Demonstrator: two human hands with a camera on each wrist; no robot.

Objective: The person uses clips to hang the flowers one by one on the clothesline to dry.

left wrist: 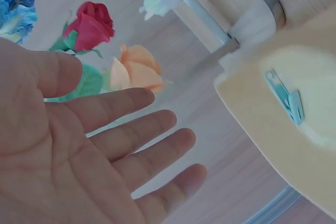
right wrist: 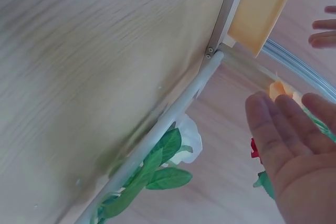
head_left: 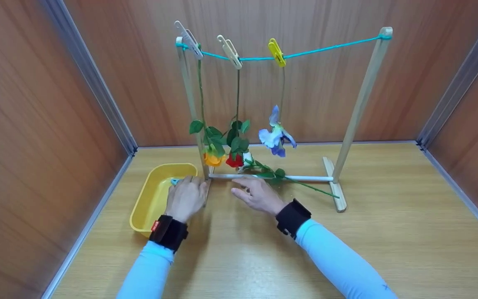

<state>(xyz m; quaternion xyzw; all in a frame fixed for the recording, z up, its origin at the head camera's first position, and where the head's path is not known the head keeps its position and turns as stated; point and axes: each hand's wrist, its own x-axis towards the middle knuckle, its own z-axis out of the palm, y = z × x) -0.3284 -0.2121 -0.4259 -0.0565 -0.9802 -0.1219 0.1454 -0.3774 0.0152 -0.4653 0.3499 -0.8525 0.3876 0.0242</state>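
My left hand (head_left: 186, 198), fingers extended and holding nothing, is over the right side of a yellow tub (head_left: 139, 207). In the left wrist view a light-blue clothespin (left wrist: 286, 98) lies in that tub. My right hand (head_left: 259, 194) is held with straight fingers just in front of the rack's white bottom bar (head_left: 305, 178), its palm bare in the right wrist view. Behind the hands a white rose (right wrist: 188, 139) with a long green stem (head_left: 313, 189) lies across the bar. An orange rose (head_left: 213, 159), a red rose (head_left: 235, 160) and a blue-violet flower (head_left: 277, 137) hang upside down.
A turquoise cord (head_left: 326, 49) runs between two wooden posts. On it sit a grey-white clothespin (head_left: 190, 40), a cream clothespin (head_left: 230, 52) and a yellow clothespin (head_left: 277, 52), each above a hanging stem. Wood-grain panels (head_left: 35, 124) enclose the table (head_left: 367, 249) on three sides.
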